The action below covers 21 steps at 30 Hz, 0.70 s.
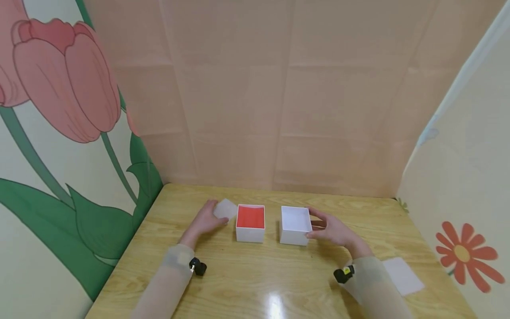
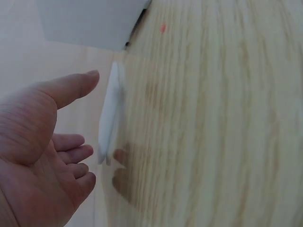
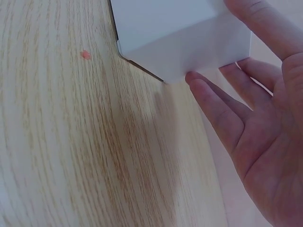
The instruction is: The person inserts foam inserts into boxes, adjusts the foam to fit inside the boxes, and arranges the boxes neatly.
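My left hand (image 1: 205, 217) is just left of a thin, flat white piece (image 1: 225, 209) on the table. In the left wrist view the loosely bent fingers and raised thumb (image 2: 78, 87) stand apart from this white piece (image 2: 111, 113). A white box with a red inside (image 1: 251, 217) stands to its right. Farther right is a second white box (image 1: 294, 237), white within its top rim. My right hand (image 1: 328, 228) holds this box by its right side, thumb at the near corner and fingers toward the far one. The right wrist view shows fingertips touching the box wall (image 3: 189, 52).
A white square sheet (image 1: 403, 277) lies at the right, partly behind the right forearm. The wooden table (image 1: 239, 283) ends at a plain back curtain (image 1: 279, 97). Flower-printed cloths (image 1: 63, 79) flank both sides. A small red mark (image 3: 85, 54) shows on the tabletop.
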Each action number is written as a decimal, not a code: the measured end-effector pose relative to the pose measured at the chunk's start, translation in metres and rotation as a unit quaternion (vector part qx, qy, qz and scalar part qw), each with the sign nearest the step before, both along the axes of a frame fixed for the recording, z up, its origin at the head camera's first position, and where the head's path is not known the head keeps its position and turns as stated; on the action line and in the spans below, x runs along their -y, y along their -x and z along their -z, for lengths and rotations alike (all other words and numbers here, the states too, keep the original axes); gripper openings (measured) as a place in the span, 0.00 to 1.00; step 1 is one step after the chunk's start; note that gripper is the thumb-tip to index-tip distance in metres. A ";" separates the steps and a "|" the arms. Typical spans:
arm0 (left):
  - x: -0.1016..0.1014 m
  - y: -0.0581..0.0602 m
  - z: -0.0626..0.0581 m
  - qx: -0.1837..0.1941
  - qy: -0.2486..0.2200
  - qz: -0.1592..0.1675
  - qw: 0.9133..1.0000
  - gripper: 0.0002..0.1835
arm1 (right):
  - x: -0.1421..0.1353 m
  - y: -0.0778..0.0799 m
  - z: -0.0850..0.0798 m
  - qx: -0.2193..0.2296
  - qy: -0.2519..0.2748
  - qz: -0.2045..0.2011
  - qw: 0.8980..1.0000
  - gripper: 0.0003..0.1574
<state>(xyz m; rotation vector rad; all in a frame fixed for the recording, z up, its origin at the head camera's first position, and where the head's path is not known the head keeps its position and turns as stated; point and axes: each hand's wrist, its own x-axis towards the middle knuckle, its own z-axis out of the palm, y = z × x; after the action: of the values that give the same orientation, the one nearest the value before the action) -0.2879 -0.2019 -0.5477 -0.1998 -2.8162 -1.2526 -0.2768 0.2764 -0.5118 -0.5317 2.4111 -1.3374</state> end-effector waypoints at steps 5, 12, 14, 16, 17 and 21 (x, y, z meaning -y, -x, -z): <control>-0.002 0.004 0.009 0.006 0.004 0.004 1.000 0.45 | -0.001 0.001 0.001 0.001 -0.001 0.000 1.000 0.68; -0.004 0.008 0.014 0.009 0.025 0.006 1.000 0.50 | -0.003 0.001 0.002 0.004 -0.001 0.001 1.000 0.68; -0.005 0.010 0.016 0.008 0.030 0.003 1.000 0.52 | -0.003 0.001 0.002 0.005 -0.001 0.001 1.000 0.68; -0.006 0.012 0.017 0.011 0.038 0.000 0.999 0.54 | -0.003 0.001 0.002 0.006 0.001 0.000 1.000 0.68; -0.006 0.013 0.017 0.009 0.042 -0.002 0.999 0.55 | -0.003 0.001 0.002 0.006 0.002 0.000 1.000 0.68; -0.007 0.013 0.017 0.007 0.052 -0.006 0.999 0.54 | -0.002 0.001 0.002 0.006 0.008 -0.002 1.000 0.67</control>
<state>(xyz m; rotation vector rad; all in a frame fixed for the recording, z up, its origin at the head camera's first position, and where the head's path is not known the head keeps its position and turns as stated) -0.3014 -0.1950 -0.5644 -0.1781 -2.8921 -1.1102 -0.2779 0.2784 -0.5140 -0.5312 2.3913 -1.3558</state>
